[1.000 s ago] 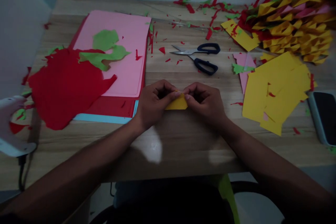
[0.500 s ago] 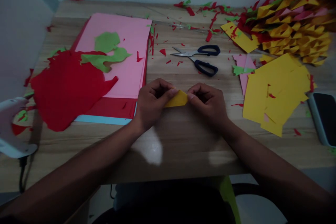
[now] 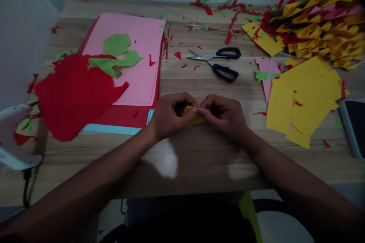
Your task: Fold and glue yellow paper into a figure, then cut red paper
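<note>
Much of the yellow paper piece (image 3: 188, 109) is covered by the thumbs and fingertips, so its full outline and the run of any creases cannot be made out — the dim light does not help. What shows is small, plain yellow and angular, with a narrow part above the left thumb and a little more below the fingers. It sits at the centre of the dial, over the near part of the counter (image 3: 199, 159), with twelve o'clock toward the wall. The left hand (image 3: 171, 115) pinches it from nine o'clock, and the right hand (image 3: 226, 115) meets it from three with thumb and fingers drawn tightly together. At one o'clock lie spread scissors (image 3: 210, 57); at three, overlapping yellow sheets (image 3: 308, 91) and a phone (image 3: 355, 125) cut off by the picture's edge. A folded yellow mass (image 3: 322, 41) at two fades into a dark corner. At nine, red paper (image 3: 75, 98) hides part of the pink sheets (image 3: 139, 87), and a white device (image 3: 6, 131) is cropped — its kind is unclear.
</note>
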{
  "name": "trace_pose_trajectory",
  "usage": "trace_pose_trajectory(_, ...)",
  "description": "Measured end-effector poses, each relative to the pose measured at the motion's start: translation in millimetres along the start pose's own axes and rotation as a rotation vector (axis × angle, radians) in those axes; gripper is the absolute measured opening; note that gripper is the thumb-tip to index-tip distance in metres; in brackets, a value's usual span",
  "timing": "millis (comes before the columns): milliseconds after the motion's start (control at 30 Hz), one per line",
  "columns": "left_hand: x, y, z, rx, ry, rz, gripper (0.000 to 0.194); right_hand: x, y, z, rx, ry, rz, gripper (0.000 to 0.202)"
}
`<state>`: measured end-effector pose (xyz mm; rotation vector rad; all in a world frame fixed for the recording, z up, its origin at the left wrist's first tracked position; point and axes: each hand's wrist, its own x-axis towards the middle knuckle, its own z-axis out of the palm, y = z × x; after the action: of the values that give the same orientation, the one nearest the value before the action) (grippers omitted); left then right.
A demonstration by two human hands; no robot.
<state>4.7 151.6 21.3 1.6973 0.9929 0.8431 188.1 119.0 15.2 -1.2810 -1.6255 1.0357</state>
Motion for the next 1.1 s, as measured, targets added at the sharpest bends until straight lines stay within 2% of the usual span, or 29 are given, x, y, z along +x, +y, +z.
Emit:
trace_pose_trajectory(200,2.0,0.6,-2.9,0.025,-0.029,0.008,0.010,2.7,-1.4,-4.5,0.009,-0.103,0.073,0.009)
trace_pose_trajectory(433,3.8,1.7,-4.8,-0.024,0.001,-0.015,0.010,-2.4,0.0,-1.5,-0.004,0.093,0.022,0.009)
trace_pose_trajectory(900,1.6,-1.9,0.9,-0.070,0.140,-0.055,0.011,-5.1,-1.8,-2.9,-0.025,0.192,0.021,0.011)
trace_pose_trajectory(1033,3.1,-5.2,1.1,-0.166,0.225,-0.075,0.011,-4.8,-0.2,-5.0,-0.012,0.238,0.021,0.013)
trace_pose_trajectory(1100,3.4,-6.7,0.8,-0.191,0.216,-0.053,0.011,-4.4,0.6,-5.2,-0.010,0.227,0.019,0.013)
